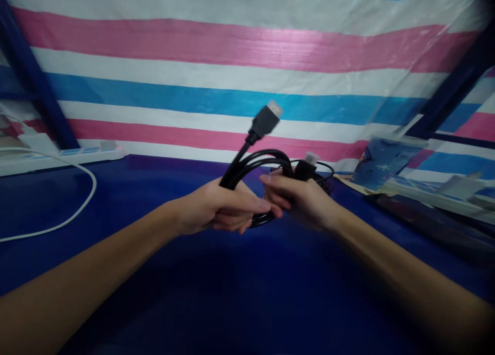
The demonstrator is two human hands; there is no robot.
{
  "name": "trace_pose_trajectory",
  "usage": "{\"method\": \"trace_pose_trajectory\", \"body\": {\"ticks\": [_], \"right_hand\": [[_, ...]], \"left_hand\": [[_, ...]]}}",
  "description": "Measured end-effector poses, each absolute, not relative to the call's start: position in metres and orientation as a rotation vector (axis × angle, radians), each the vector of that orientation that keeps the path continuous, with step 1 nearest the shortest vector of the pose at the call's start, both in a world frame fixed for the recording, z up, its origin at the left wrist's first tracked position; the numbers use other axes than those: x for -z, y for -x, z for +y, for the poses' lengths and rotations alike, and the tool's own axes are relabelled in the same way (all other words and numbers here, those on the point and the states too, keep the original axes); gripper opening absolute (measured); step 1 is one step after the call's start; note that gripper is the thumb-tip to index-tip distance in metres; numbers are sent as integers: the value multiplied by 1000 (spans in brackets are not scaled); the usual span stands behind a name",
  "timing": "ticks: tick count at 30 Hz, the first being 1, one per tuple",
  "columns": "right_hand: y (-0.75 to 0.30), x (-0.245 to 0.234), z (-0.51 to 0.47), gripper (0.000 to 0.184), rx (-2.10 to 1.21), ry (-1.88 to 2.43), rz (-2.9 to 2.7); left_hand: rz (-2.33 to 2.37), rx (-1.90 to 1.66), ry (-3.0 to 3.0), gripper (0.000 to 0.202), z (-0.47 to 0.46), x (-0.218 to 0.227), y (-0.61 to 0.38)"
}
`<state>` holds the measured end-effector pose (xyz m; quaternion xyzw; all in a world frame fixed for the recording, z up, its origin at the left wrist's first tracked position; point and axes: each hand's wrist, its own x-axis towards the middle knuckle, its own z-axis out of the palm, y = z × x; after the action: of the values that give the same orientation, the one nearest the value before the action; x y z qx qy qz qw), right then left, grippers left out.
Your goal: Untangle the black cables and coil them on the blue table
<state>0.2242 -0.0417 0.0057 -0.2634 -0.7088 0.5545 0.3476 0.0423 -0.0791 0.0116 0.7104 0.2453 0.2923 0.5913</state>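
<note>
A black HDMI cable [266, 156] is looped into a coil and held up in front of me, above the blue table. My left hand [226, 205] is closed around the left side of the coil, thumb on top. From that hand one plug [266, 120] with a clear cap sticks up and to the right. My right hand [297, 192] is closed on the right side of the coil. The other plug [306, 167], also with a pale tip, shows just above the right hand. The lower loops hang between the hands, partly hidden by the fingers.
The table [216, 293] is dark blue. At the left lie a white power strip [88, 155] and a white cord [91, 190]. Behind the right hand is a thin black cable [328, 169]. A blue packet [386, 159] and another power strip [421, 192] are at the right. A striped sheet [174, 45] hangs behind.
</note>
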Motion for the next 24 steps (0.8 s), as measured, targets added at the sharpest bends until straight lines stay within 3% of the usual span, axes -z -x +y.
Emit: {"method": "trace_pose_trajectory", "body": {"ticks": [3,6,14,18,22,24], "right_hand": [[-226,4,-31,44,-1240,816,-2057],[-227,13,-24,43,-1135,890,-2127],[-225,21,-24,36,-1067,880,-2209],[-225,17,-22,21,-1042,934,-2072],[-229,7,-20,6,-574,1058,-2053],[-230,2,-23,8,-304,1029,-2131]], "left_hand": [[677,-585,-1715,47,-70,-6,-38],[750,-722,-1674,46,-52,7,-33],[893,-898,-1679,49,-20,28,-20],[896,-895,-1638,35,-24,25,-21],[765,-920,-1583,31,-40,21,-38],[741,-917,-1563,30,-49,20,-50]]}}
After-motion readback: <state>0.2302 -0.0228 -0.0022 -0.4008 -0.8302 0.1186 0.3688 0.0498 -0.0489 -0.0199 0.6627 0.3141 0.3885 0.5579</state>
